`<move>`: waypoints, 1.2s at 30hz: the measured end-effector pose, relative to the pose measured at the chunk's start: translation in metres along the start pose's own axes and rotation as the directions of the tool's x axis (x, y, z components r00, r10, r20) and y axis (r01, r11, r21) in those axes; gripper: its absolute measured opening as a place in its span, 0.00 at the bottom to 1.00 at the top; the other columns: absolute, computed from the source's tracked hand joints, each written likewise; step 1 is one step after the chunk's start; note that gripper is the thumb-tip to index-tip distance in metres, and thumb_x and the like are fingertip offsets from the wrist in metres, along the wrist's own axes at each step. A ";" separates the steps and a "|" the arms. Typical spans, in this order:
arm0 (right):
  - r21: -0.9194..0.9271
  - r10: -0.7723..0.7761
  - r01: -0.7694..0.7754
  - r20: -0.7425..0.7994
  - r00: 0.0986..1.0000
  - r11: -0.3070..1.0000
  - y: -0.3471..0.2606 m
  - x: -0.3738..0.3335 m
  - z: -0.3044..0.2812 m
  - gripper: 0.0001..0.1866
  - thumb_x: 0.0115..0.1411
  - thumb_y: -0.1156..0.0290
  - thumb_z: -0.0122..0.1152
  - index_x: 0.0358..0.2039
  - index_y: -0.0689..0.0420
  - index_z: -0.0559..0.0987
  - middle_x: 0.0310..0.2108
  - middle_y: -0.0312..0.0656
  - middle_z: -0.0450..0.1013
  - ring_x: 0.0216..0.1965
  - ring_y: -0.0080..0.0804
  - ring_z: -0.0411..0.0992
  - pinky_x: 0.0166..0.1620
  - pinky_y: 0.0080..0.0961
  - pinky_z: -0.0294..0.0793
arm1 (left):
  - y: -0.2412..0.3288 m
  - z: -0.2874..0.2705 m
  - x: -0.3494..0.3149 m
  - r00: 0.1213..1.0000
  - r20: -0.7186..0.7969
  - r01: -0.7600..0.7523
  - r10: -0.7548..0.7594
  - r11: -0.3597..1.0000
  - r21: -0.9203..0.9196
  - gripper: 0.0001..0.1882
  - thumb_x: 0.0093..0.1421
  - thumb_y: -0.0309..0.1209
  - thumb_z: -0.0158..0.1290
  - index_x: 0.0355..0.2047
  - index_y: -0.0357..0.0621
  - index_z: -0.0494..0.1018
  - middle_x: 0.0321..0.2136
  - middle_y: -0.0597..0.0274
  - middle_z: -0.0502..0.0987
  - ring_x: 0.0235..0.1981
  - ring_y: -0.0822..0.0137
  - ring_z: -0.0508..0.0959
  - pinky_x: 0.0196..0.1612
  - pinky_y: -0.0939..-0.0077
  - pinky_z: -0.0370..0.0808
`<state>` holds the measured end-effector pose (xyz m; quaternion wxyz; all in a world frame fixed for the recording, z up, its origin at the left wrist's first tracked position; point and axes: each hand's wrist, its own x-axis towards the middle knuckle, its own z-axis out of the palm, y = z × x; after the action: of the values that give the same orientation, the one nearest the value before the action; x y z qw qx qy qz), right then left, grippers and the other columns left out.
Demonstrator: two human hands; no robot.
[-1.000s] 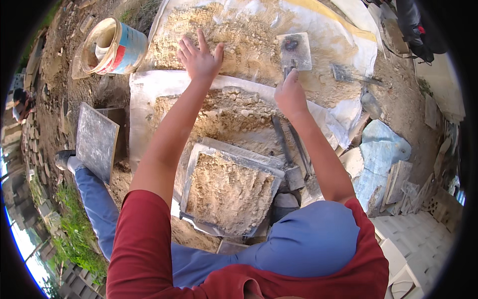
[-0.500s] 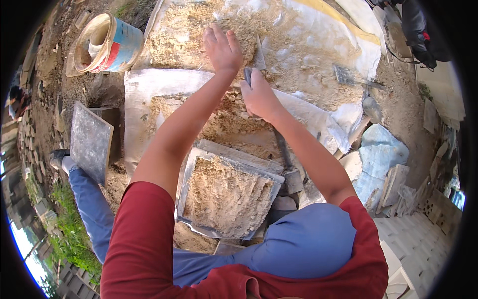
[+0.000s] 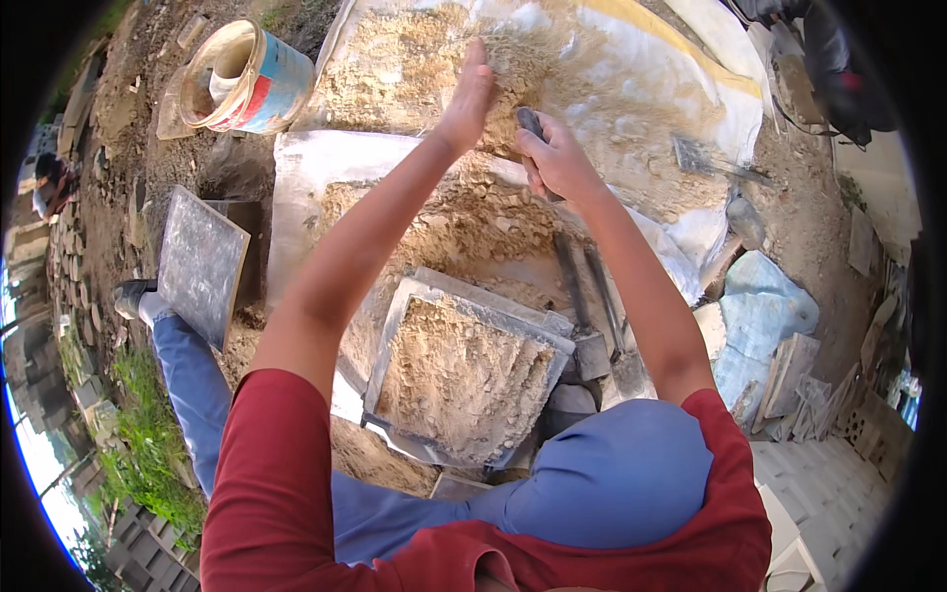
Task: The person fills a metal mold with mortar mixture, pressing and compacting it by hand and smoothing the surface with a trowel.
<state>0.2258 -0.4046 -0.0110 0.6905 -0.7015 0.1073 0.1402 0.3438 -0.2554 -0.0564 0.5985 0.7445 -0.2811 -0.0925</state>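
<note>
My left hand [image 3: 471,105] is held out over a heap of crumbly tan earth [image 3: 390,61], fingers straight and turned nearly edge-on, holding nothing. To its right, my right hand [image 3: 560,163] is wrapped round the dark handle of a trowel [image 3: 530,122]; its blade cannot be made out. Below both hands, more loose earth lies on a white sheet [image 3: 335,148]. Nearer my body rests a tilted square grey frame [image 3: 387,345], filled with rough tan material [image 3: 464,385].
A blue, white and red bucket [image 3: 271,89] stands far left, above a leaning grey board [image 3: 204,264]. Two long-handled tools [image 3: 572,281] lie beside the frame. Another trowel [image 3: 692,155] and a pale blue sack [image 3: 764,306] are on the right. A person [image 3: 49,187] is far left.
My left hand has turned from palm-down to edge-on and shifted right. My right hand, with the trowel, has moved right; the grey blade seen before no longer shows clearly.
</note>
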 end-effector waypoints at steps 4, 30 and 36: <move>0.059 -0.011 0.010 0.030 0.999 0.998 -0.028 -0.038 -0.010 0.13 0.74 0.65 0.48 0.48 0.63 0.70 0.14 0.32 0.64 0.10 0.20 0.61 0.16 0.23 0.62 | 0.070 -0.044 -0.050 0.999 0.013 -0.046 0.047 0.996 -0.080 0.46 0.71 0.66 0.16 0.77 0.45 0.38 0.78 0.50 0.33 0.78 0.52 0.34 0.77 0.54 0.35; -0.610 0.462 -0.202 0.306 0.832 0.767 -0.145 -0.347 0.065 0.10 0.73 0.65 0.50 0.34 0.55 0.70 0.20 0.30 0.65 0.12 0.15 0.61 0.15 0.18 0.61 | 0.165 0.015 -0.443 0.809 -0.587 0.008 0.014 0.999 0.035 0.37 0.77 0.49 0.26 0.73 0.30 0.48 0.73 0.42 0.54 0.75 0.48 0.52 0.75 0.59 0.46; -0.706 0.297 0.002 0.299 0.907 0.708 -0.079 -0.341 0.092 0.13 0.70 0.63 0.55 0.46 0.60 0.75 0.25 0.38 0.71 0.16 0.29 0.69 0.22 0.28 0.72 | 0.145 0.001 -0.450 0.736 -0.672 -0.120 0.076 0.993 -0.020 0.33 0.76 0.43 0.31 0.71 0.30 0.55 0.72 0.42 0.58 0.75 0.50 0.53 0.75 0.61 0.47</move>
<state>-0.0715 -0.3259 0.1797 0.3713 -0.8538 -0.0361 0.3631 -0.0718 -0.0363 -0.0095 0.6864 0.6931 -0.0830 0.2040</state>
